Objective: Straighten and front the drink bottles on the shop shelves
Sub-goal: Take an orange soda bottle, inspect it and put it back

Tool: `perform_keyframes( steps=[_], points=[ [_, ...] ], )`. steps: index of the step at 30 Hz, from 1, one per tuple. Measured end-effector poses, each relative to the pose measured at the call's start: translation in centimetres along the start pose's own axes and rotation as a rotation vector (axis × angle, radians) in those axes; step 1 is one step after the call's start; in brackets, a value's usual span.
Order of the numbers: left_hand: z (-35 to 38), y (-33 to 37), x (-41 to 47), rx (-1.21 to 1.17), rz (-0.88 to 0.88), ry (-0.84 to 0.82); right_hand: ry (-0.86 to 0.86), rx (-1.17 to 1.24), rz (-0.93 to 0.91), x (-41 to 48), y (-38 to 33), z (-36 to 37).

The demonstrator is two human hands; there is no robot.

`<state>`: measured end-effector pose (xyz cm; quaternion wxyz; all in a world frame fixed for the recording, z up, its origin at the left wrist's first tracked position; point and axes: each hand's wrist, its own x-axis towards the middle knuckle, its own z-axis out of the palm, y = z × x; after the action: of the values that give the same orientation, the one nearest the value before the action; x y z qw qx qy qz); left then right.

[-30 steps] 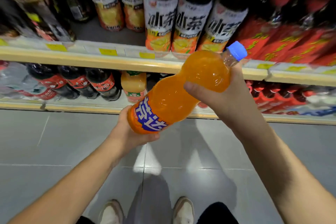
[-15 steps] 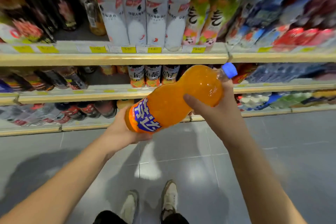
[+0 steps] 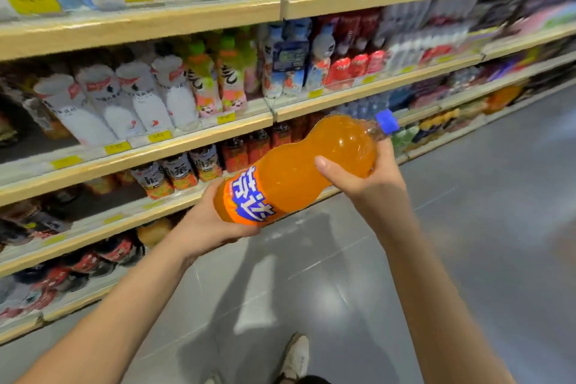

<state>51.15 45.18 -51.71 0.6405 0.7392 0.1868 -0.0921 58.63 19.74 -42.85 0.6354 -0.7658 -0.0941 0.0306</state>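
- I've got the big waisted plastic bottle of orange soda with the blue cap (image 3: 299,165) tilted out in front of the pale wooden shelving (image 3: 199,140); best to find its gap first, then set it upright, label out.
- My left hand (image 3: 215,221) is cupped closed under the bottle's base.
- My right hand (image 3: 361,178) is wrapped around the bottle's shoulder, thumb on top.

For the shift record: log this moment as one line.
orange soda bottle tilted, off shelf | left hand at base | right hand near neck | blue cap on
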Motion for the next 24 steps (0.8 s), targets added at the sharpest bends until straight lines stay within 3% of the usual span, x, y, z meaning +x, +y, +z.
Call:
perform_keyframes(
  steps=[7, 24],
  points=[
    [8.8, 4.4, 4.6, 0.016, 0.018, -0.128, 0.061, 0.046, -0.015, 2.8, 0.6, -9.4],
    [25.9, 14.7, 24.7, 0.200, 0.072, -0.536, 0.492, -0.053, 0.118, 13.6, 3.9, -25.4]
  ],
)
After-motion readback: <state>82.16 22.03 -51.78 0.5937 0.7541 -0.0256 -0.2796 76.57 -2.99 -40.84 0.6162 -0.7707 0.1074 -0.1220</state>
